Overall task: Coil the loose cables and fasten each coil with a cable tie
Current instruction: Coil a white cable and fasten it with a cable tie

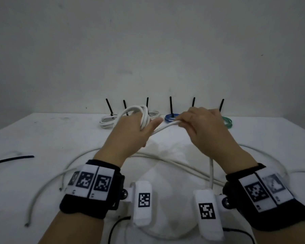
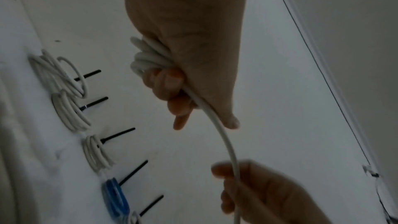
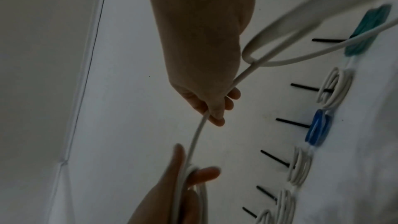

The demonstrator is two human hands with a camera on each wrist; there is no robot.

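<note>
Above the tabletop (image 1: 42,138), the left hand (image 1: 130,132) is raised, grip clamped round a white coil (image 1: 137,111). Its cable (image 1: 165,127) runs right into the right hand (image 1: 204,131), knuckles up, fingers pinching it, the rest trailing down.

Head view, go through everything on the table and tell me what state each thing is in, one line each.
white cable: partly coiled, rest trailing loose on the table
left hand: grips the coil loops
right hand: pinches the running strand
blue coil: coiled, tied
green coil: coiled, tied
finished white coil: coiled, tied
loose cable tie: lying unused
</note>
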